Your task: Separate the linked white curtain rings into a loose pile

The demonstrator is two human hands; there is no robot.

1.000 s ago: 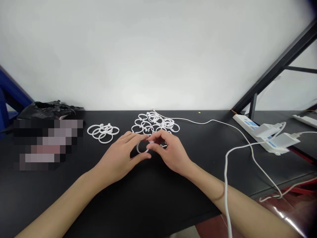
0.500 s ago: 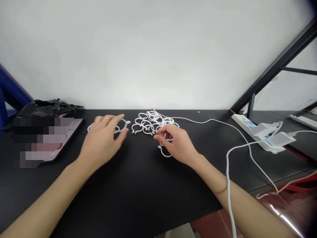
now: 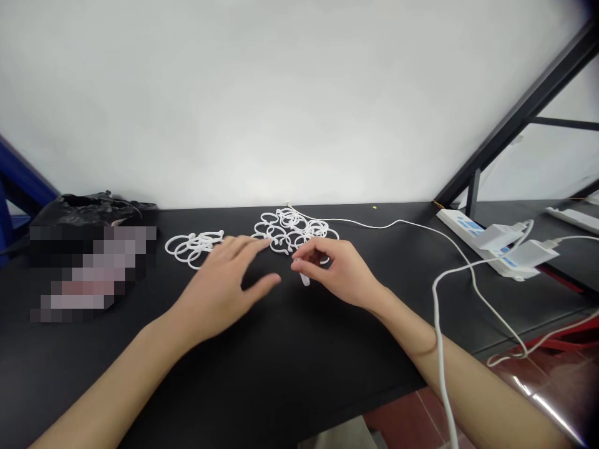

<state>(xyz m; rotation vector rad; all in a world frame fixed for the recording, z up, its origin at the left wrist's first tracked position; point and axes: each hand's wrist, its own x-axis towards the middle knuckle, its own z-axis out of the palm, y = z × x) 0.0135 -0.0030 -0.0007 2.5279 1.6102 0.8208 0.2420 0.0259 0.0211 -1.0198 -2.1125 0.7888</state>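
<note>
Now our right hand (image 3: pixel 344 274) pinches a white ring (image 3: pixel 305 280) just in front of the bigger pile (image 3: pixel 296 229) on the table (image 3: pixel 262 374), while our left hand (image 3: pixel 219 287), grip spread, hovers beside the smaller pile (image 3: pixel 195 243).

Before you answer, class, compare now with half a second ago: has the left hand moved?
Yes: judged against the power strip, the left hand has moved to the person's right, from the smaller group of white rings toward the larger pile.
</note>
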